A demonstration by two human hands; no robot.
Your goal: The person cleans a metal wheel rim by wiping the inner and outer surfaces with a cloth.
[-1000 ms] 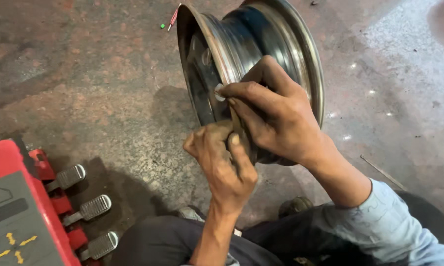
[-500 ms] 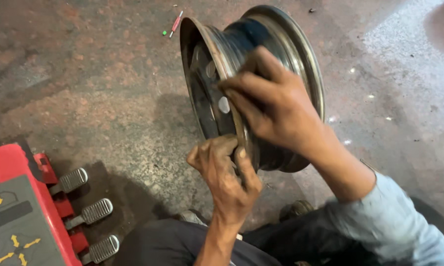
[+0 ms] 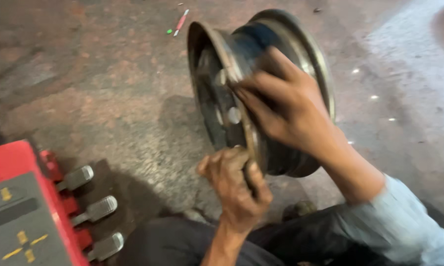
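Note:
A bare steel wheel rim (image 3: 222,64) stands on edge on the concrete floor in front of me, its open face turned left. My right hand (image 3: 281,106) lies over the rim's near flange, fingers spread across the edge and blurred by motion. My left hand (image 3: 236,189) is closed around the lower edge of the same flange, thumb on top. A dark trouser leg (image 3: 182,244) shows below my hands.
A red machine (image 3: 19,207) with a grey top panel sits at the lower left, with three metal foot pedals (image 3: 96,209) sticking out to its right. A small red and green pen-like object (image 3: 180,22) lies on the floor behind the rim.
My right hand has slid along the rim's flange and is now blurred. The view has shifted slightly, and the rim sits a little more to the right.

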